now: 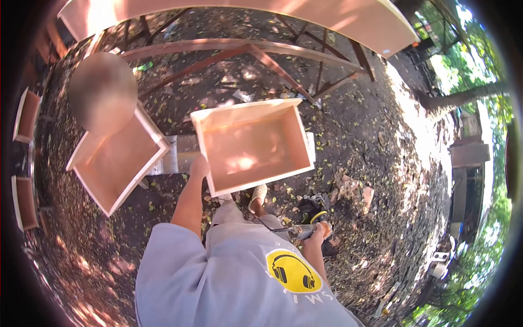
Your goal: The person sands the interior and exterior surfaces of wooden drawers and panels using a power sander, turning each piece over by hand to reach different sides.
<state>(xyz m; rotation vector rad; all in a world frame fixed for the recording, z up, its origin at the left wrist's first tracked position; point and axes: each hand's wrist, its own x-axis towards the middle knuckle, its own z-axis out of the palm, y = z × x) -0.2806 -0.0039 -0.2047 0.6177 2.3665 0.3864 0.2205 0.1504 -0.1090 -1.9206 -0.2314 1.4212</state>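
Observation:
In the middle of the head view, an open wooden drawer box (250, 144) rests tilted on a low support in front of my legs. My left hand (200, 165) is closed on the near part of its left side wall. My right hand (315, 235) is wrapped round a corded angle grinder (299, 232) held low beside my right leg, apart from the box. A round yellow-and-black part (318, 217) shows at the tool's head. My fingertips are partly hidden on both hands.
A second open wooden box (117, 163) stands at the left; a blurred round patch hides its far corner. Two more boxes (26, 115) are at the far left. Beyond lie a wooden trestle frame (229, 46) and a long pale board (327, 22). Leaves litter the ground.

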